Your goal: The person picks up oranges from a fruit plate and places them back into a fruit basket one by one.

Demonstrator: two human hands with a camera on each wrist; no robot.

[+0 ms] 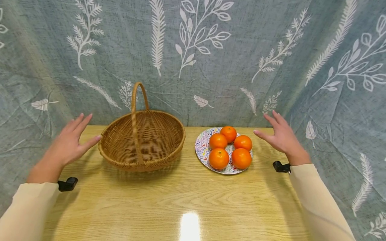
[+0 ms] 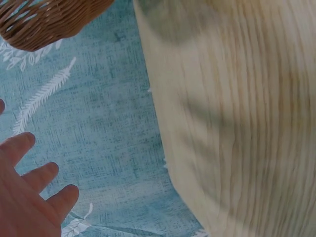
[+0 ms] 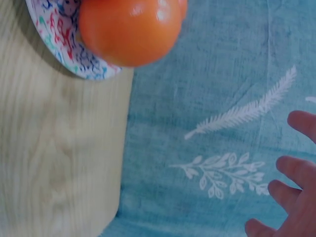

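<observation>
A brown wicker basket (image 1: 159, 137) with a tall arched handle stands at the left of the table. My left hand (image 1: 67, 142) is beside it with fingers spread, holding nothing; its thumb tip appears at the basket's left rim, and I cannot tell if they touch. Several oranges (image 1: 219, 158) sit on a round plate (image 1: 202, 147) with a colourful squiggle pattern, right of the basket. To the right of that plate hovers my right hand (image 1: 282, 138), fingers extended and nothing in them. The right wrist view shows an orange (image 3: 131, 29) over the plate's edge (image 3: 59, 44).
The light wooden table (image 1: 144, 204) ends at the back against a blue-grey curtain (image 1: 126, 43) with white leaf prints, which also hangs along both sides. A bright light reflection lies near the table's front.
</observation>
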